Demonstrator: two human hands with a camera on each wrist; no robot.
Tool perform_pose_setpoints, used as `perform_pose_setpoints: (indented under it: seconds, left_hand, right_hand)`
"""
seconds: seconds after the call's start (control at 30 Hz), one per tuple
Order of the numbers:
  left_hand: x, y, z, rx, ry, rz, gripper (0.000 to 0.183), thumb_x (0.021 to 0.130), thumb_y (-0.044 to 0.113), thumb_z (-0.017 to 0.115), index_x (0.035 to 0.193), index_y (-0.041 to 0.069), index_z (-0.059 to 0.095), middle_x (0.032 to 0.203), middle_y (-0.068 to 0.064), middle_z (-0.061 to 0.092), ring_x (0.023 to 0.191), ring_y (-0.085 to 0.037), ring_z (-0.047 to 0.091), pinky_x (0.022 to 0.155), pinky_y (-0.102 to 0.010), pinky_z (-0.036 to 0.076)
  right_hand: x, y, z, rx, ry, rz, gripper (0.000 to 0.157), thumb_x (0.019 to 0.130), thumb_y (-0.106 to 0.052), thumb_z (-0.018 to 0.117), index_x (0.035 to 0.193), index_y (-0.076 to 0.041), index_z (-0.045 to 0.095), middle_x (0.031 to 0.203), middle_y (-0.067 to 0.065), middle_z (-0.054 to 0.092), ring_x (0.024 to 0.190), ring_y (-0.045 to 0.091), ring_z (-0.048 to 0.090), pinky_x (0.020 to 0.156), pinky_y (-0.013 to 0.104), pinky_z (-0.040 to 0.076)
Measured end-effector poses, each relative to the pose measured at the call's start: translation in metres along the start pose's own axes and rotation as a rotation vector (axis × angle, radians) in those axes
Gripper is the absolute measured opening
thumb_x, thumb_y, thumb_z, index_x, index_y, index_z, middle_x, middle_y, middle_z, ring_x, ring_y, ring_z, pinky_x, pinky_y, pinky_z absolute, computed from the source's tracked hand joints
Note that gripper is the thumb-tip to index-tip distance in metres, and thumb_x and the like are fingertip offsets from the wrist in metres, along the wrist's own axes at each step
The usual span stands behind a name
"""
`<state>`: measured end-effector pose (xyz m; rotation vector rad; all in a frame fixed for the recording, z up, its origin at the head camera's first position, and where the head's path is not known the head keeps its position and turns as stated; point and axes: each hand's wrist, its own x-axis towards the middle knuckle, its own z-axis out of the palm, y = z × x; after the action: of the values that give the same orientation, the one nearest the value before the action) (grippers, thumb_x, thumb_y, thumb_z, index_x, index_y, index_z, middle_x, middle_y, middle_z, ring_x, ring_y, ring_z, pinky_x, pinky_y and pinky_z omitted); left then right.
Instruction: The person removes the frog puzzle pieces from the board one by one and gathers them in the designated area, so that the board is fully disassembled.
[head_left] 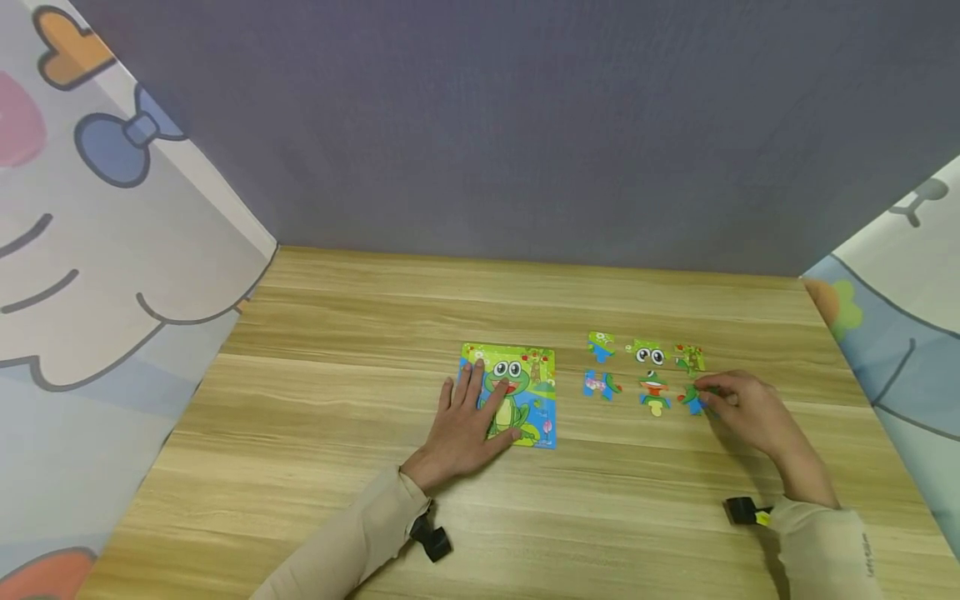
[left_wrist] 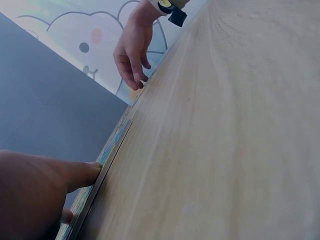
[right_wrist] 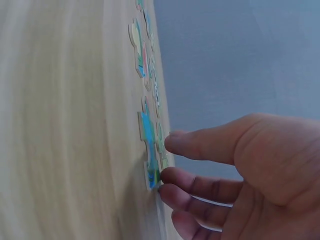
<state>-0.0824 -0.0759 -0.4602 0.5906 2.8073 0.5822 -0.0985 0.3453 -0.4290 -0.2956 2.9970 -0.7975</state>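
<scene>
In the head view my left hand (head_left: 467, 425) lies with spread fingers on the frog puzzle board (head_left: 542, 417), covering its left part. The board shows a green frog on blue and green. In the left wrist view, its thin edge (left_wrist: 96, 186) is seen side-on under my thumb. My right hand (head_left: 752, 410) is at a blue and green puzzle piece (head_left: 691, 400), fingertips right at its right edge. In the right wrist view this blue piece (right_wrist: 149, 137) lies on the table, with the thumb and fingers apart beside it.
Left of my right hand lie other loose pieces: a frog-eyes piece (head_left: 649, 353), a mouth piece (head_left: 653, 384), a belly piece (head_left: 656, 402), a tree piece (head_left: 694, 358), a flower piece (head_left: 601, 346) and a pink-blossom piece (head_left: 600, 385). A grey wall (head_left: 525, 142) stands behind the wooden table (head_left: 337, 325).
</scene>
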Motion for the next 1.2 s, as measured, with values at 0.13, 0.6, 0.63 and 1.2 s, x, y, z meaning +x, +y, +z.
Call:
perform_pose_setpoints:
  seconds: [0.13, 0.6, 0.63, 1.2]
  left_hand:
    - [0.000, 0.000, 0.000, 0.002, 0.005, 0.003, 0.074, 0.100, 0.055, 0.049, 0.159, 0.016, 0.030, 0.168, -0.024, 0.002, 0.158, -0.042, 0.001, 0.123, -0.065, 0.007]
    - [0.000, 0.002, -0.005, -0.117, -0.009, -0.041, 0.081, 0.098, 0.060, 0.049, 0.162, 0.019, 0.021, 0.169, -0.019, -0.006, 0.158, -0.036, -0.009, 0.125, -0.062, 0.001]
    - [-0.001, 0.001, -0.007, -0.126, -0.004, -0.043, 0.081, 0.098, 0.060, 0.050, 0.162, 0.019, 0.021, 0.170, -0.019, -0.006, 0.158, -0.036, -0.010, 0.125, -0.062, 0.001]
    - [-0.018, -0.034, -0.024, -0.101, -0.038, -0.037, 0.090, 0.090, 0.060, 0.063, 0.160, 0.018, 0.026, 0.169, -0.021, -0.001, 0.158, -0.038, -0.005, 0.125, -0.062, 0.004]
  right_hand:
    - [0.000, 0.001, -0.003, -0.009, 0.000, 0.006, 0.020, 0.096, -0.015, 0.067, 0.112, -0.003, 0.072, 0.115, 0.027, 0.068, 0.080, -0.011, 0.056, 0.067, 0.036, 0.053]
    - [0.005, -0.033, -0.007, -0.001, 0.071, -0.086, 0.023, 0.093, -0.008, 0.069, 0.114, 0.002, 0.071, 0.108, 0.025, 0.071, 0.081, 0.021, 0.068, 0.058, 0.020, 0.050]
    - [0.006, -0.038, -0.005, 0.006, 0.078, -0.108, 0.023, 0.092, -0.007, 0.069, 0.113, 0.002, 0.071, 0.106, 0.024, 0.071, 0.080, 0.019, 0.067, 0.059, 0.020, 0.051]
    - [0.045, -0.140, 0.059, 0.101, -0.074, -0.300, 0.019, 0.091, -0.008, 0.072, 0.110, -0.003, 0.073, 0.106, 0.010, 0.073, 0.086, 0.017, 0.067, 0.072, 0.030, 0.055]
